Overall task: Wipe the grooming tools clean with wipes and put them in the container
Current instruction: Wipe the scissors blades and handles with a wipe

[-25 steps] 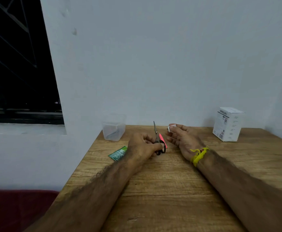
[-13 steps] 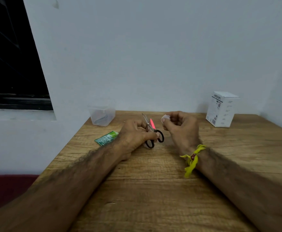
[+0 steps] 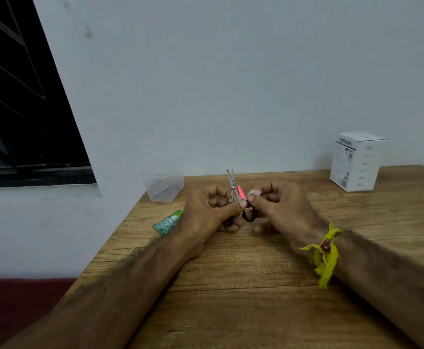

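Observation:
My left hand (image 3: 209, 212) grips small scissors (image 3: 232, 183) by their black handles, the steel blades pointing up and slightly parted. My right hand (image 3: 279, 206) pinches a small white wipe (image 3: 254, 192) just right of the scissors, its fingertips close to the handle loop. A pink-red tool (image 3: 241, 192) shows between the two hands, behind the scissors; what holds it is hidden. A clear plastic container (image 3: 162, 185) stands at the table's far left corner with something greyish inside.
A green wipe sachet (image 3: 167, 222) lies on the wooden table (image 3: 256, 285) left of my left hand. A white carton (image 3: 357, 162) stands at the back right by the wall. The table's left edge drops to a dark red surface.
Both hands have drawn closer together, the wipe now almost at the scissors' handle. The blades have gone from tilted left to nearly upright. The camera has shifted.

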A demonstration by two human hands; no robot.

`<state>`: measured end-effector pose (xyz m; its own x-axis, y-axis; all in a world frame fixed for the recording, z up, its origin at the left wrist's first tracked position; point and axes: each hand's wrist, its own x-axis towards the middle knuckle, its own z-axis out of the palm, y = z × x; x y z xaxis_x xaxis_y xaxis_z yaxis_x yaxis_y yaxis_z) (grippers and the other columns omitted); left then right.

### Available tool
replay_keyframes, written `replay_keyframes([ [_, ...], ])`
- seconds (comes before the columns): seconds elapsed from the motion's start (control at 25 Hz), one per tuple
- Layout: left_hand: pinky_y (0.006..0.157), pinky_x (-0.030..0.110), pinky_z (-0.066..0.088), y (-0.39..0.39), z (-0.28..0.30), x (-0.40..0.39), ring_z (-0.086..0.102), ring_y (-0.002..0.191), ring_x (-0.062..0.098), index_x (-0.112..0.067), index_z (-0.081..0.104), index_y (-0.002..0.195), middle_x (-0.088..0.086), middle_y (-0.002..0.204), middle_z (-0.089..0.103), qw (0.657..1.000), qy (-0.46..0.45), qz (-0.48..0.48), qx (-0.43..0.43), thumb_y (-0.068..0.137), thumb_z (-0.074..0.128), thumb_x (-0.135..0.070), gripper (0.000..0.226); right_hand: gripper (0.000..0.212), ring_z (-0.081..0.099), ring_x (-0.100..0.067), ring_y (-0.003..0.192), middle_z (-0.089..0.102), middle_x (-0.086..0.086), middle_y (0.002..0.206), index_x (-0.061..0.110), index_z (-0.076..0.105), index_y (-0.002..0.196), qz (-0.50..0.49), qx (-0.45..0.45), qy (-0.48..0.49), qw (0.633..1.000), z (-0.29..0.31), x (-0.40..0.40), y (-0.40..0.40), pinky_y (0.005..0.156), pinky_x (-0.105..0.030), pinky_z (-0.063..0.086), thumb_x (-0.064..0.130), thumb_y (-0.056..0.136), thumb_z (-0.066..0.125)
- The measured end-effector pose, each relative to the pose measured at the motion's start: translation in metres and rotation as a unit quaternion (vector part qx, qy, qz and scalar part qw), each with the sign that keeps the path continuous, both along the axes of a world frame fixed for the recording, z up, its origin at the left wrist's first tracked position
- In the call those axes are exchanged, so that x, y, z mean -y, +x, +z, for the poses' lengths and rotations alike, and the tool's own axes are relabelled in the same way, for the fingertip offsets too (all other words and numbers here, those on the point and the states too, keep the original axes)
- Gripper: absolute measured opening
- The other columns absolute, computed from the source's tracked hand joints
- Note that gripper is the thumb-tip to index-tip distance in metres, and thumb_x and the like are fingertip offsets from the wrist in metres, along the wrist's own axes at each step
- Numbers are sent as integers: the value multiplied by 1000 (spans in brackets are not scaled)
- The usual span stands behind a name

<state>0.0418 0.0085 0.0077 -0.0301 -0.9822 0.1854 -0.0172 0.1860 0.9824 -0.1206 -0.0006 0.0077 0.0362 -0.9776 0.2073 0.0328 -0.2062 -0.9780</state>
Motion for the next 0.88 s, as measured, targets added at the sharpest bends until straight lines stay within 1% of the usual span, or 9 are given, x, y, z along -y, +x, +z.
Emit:
replay_keyframes([
  [0.24,46,24,49,2,1,1,61,51,17,-7,73,94,11,70,71,999,-6,0,53,82,81,-15,17,4,69,-27,59,70,-18,69,-3,63,92,-29,-43,-10,999,0,8,-8,60,-36,62,-2,91,66],
  [0.36,44,23,45,2,1,2,55,47,14,-11,75,90,5,63,67,997,-11,17,68,85,79,-22,13,4,69,-25,59,70,-17,69,-4,63,93,-36,-40,-10,998,1,12,-13,59,-32,61,-3,91,66],
  [0.48,48,23,48,1,0,1,56,49,13,-12,77,93,2,60,64,996,-16,12,87,87,77,-21,11,4,70,-23,60,70,-16,71,-2,64,90,-35,-41,1,999,-2,13,-14,58,-31,61,-4,90,67],
  [0.56,52,24,54,0,0,-1,64,54,15,-9,77,97,5,67,70,997,-11,5,71,88,76,-18,13,10,72,-22,66,71,-10,75,9,68,82,-79,-61,-28,995,-4,16,-16,63,-37,62,2,88,72],
  [0.64,55,24,57,-4,0,-3,70,62,19,-6,76,99,11,80,75,999,13,-8,35,89,74,-16,14,13,70,-16,72,71,1,76,19,70,77,-169,-144,-132,966,-2,19,-20,67,-36,61,9,86,74],
  [0.72,58,25,59,-10,-2,-7,74,68,22,-5,75,103,12,88,78,999,30,-36,18,91,72,-15,16,12,66,-8,74,70,6,81,18,72,84,-232,-205,-278,909,5,13,-19,66,-24,56,6,86,73],
  [0.76,60,26,60,-13,-3,-8,75,71,24,-6,74,105,12,89,78,998,34,-47,14,91,71,-16,17,12,64,-7,75,69,5,84,15,73,88,-240,-227,-346,878,6,11,-18,67,-22,54,3,86,72],
  [0.84,65,28,61,-18,-5,-10,76,78,26,-8,73,108,11,90,78,998,37,-50,5,91,72,-15,19,15,64,-11,80,69,1,89,9,74,94,-226,-270,-430,831,4,8,-11,71,-28,54,-1,84,70],
  [0.88,66,29,62,-18,-5,-9,77,80,27,-8,73,109,12,91,78,998,39,-46,-5,91,72,-14,19,14,64,-14,81,69,0,89,7,74,95,-217,-285,-445,821,1,8,-8,72,-33,54,0,84,69],
])
